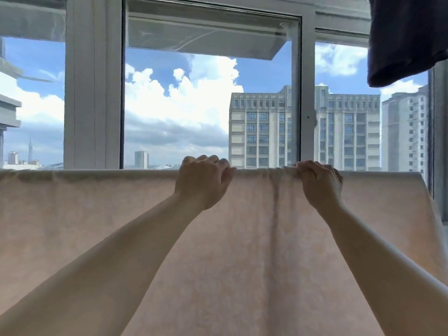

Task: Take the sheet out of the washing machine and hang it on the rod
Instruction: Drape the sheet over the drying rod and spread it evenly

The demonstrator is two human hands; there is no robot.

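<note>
A pale pink sheet hangs draped over a horizontal rod, which the cloth hides along its top edge. The sheet spans nearly the whole width of the view and falls toward me. My left hand grips the top fold of the sheet near the middle, fingers curled over it. My right hand grips the same top edge a little to the right, where the cloth bunches into small wrinkles. A darker crease runs down the sheet between my two hands.
Behind the sheet stands a white-framed window with sky and tall buildings beyond. A dark blue cloth hangs at the upper right. The sheet's right end stops close to the window's right frame.
</note>
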